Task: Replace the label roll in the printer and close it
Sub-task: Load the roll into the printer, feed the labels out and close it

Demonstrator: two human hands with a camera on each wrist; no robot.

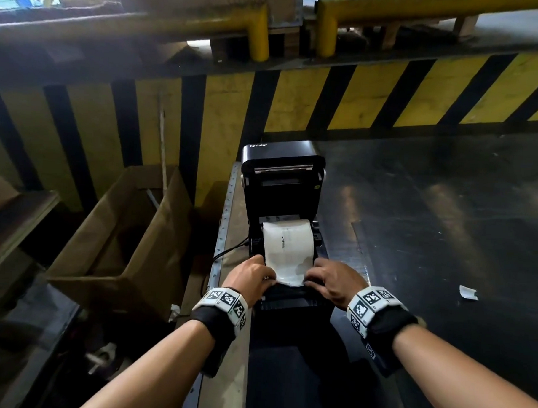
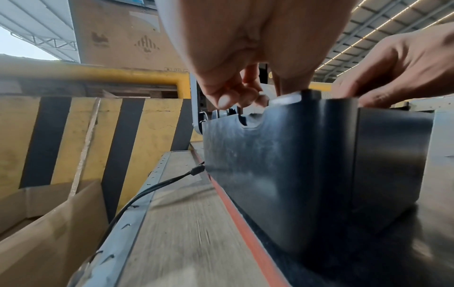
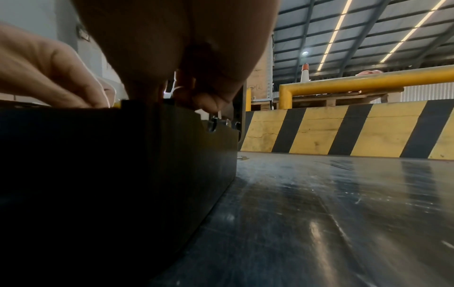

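A black label printer [image 1: 281, 186] stands on a narrow bench with its lid raised upright. A white label roll [image 1: 286, 238] sits in its bay, and its paper end [image 1: 289, 275] is drawn forward over the front edge. My left hand [image 1: 252, 275] pinches the paper's left edge with curled fingers. My right hand [image 1: 332, 279] does the same at the right edge. The left wrist view shows the printer's side wall [image 2: 282, 174] with my left hand [image 2: 236, 93] reaching down over it. In the right wrist view my right hand [image 3: 196, 95] curls over the dark printer body [image 3: 123, 165].
An open cardboard box [image 1: 121, 237] stands left of the bench. A black cable [image 1: 228, 251] runs from the printer's left side. A wide dark belt surface [image 1: 445, 227] lies to the right with a paper scrap [image 1: 468, 292] on it. A yellow-and-black striped barrier [image 1: 297, 97] rises behind.
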